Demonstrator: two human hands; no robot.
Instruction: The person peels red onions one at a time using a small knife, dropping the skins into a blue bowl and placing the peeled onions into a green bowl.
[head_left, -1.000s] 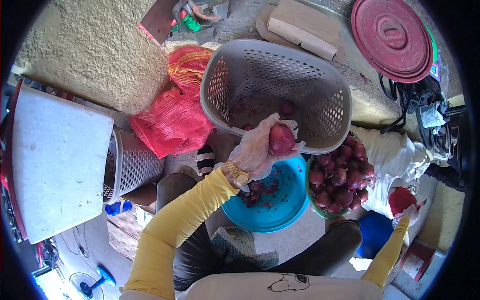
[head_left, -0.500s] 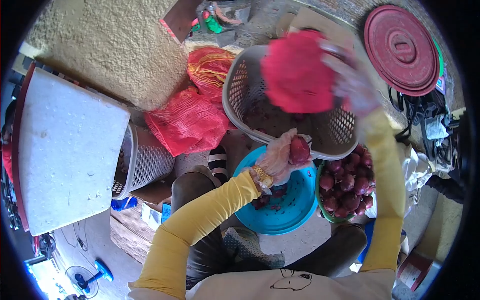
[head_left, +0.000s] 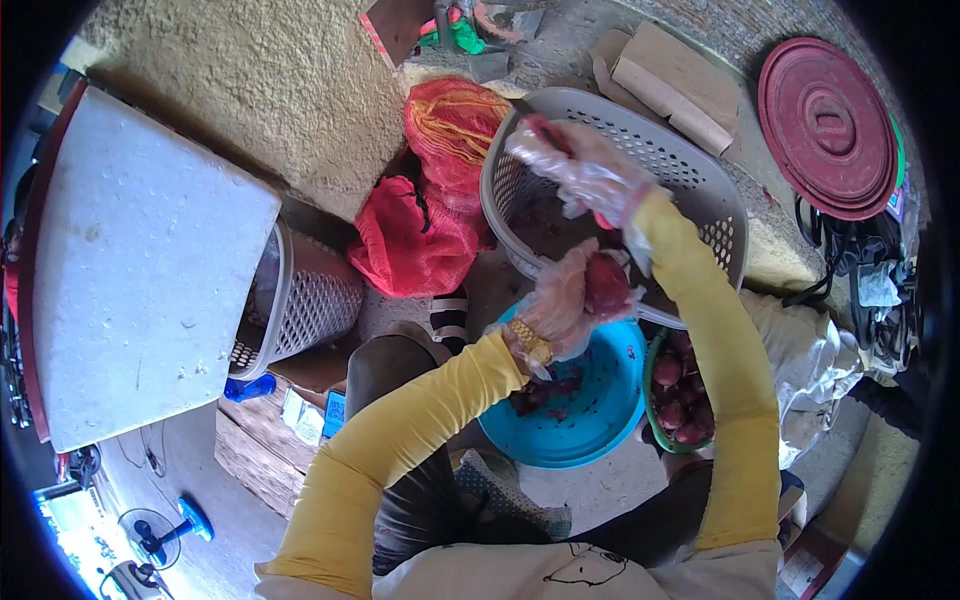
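Observation:
My left hand point(head_left: 560, 305), in a clear plastic glove with a gold watch at the wrist, is closed around a red onion point(head_left: 607, 286) above the blue basin point(head_left: 560, 440). Dark red pieces and scraps lie in that basin. Over the left part of the grey perforated basket point(head_left: 735, 215) is my right hand point(head_left: 585, 165), also gloved. Its fingers are curled, and something dark red shows at them; I cannot make out what it is. Left of the basket, a red mesh bag point(head_left: 415, 235) lies on the floor against a red and yellow mesh bag point(head_left: 455, 120).
Red onions point(head_left: 672, 412) fill a green basket point(head_left: 652, 375), partly behind my right arm. A white foam lid point(head_left: 140, 270) and another perforated basket point(head_left: 315, 295) are at the left. A dark red round lid point(head_left: 828, 125) and flattened cardboard point(head_left: 675, 80) lie at the back right.
My right hand has moved left and the bright red mesh it carried is no longer in it. The red mesh at the left has a changed shape. My left hand still holds the onion.

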